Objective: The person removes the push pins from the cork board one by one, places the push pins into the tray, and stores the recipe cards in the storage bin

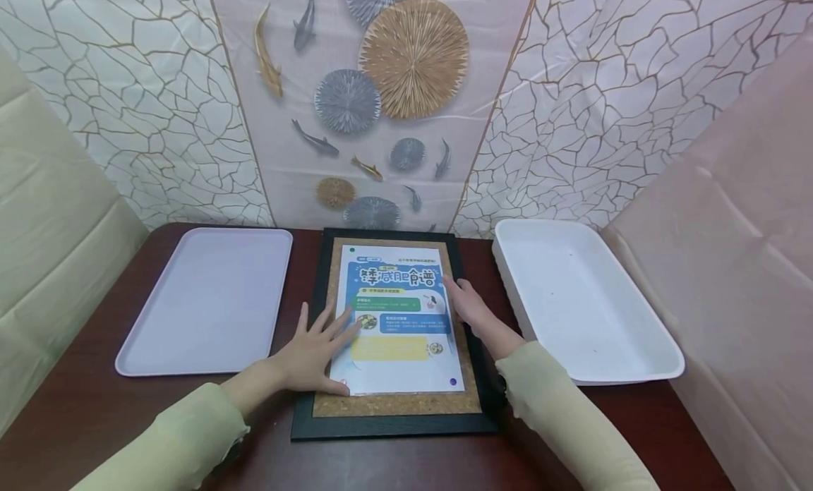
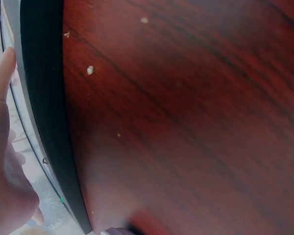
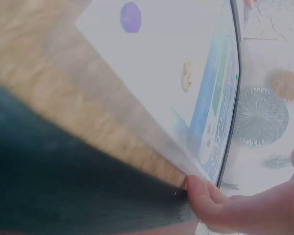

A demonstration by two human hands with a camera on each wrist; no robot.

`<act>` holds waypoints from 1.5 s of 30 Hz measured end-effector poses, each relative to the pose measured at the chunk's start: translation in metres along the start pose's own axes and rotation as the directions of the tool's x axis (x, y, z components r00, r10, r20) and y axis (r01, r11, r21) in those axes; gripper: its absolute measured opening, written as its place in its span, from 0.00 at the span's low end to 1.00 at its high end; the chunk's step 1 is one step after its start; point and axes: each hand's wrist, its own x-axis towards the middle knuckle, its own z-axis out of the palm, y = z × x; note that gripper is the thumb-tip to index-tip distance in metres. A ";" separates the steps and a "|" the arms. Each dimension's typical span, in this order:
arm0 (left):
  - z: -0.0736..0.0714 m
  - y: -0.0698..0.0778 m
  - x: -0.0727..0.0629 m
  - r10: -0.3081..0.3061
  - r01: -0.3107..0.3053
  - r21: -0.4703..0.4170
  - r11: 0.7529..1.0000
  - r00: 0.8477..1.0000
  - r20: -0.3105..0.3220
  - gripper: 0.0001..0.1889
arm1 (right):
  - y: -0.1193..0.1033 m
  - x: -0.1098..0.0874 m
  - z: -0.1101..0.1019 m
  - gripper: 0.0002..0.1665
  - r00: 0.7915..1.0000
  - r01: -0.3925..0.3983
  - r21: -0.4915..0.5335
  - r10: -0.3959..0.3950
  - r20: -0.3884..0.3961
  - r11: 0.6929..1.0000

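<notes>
A cork board (image 1: 406, 405) in a black frame (image 1: 394, 426) lies on the table, with a printed poster (image 1: 406, 374) in blue, green and yellow on it. My left hand (image 1: 311, 357) rests with spread fingers over the poster's left edge, its thumb by the lower left corner. My right hand (image 1: 478, 313) lies along the right side, fingertips at the poster's right edge; the right wrist view shows a fingertip (image 3: 198, 196) where cork meets frame. A purple dot (image 3: 131, 17) marks the poster's lower right corner, and a green dot (image 1: 352, 250) its upper left.
A flat lilac tray (image 1: 209, 300) lies on the left of the dark red-brown table (image 1: 70, 378). To the right stands a deeper white tray (image 1: 591, 300). Patterned cloth (image 1: 406, 180) hangs behind the table. Small pale crumbs (image 2: 90, 70) dot the tabletop beside the frame.
</notes>
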 end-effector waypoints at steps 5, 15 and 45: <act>0.003 -0.001 -0.001 -0.016 0.017 -0.036 0.999 1.000 0.016 0.51 | -0.003 0.006 0.004 0.40 0.996 -0.069 -0.011 0.069 -0.051 0.998; 0.001 -0.001 -0.001 0.003 -0.002 -0.089 0.996 1.000 0.019 0.41 | -0.005 0.015 0.013 0.34 0.987 -0.138 -0.047 0.133 -0.091 0.989; -0.002 0.002 -0.001 0.051 -0.044 -0.150 0.988 0.998 0.044 0.23 | -0.009 0.026 0.008 0.20 0.990 -0.090 -0.354 0.045 -0.134 0.931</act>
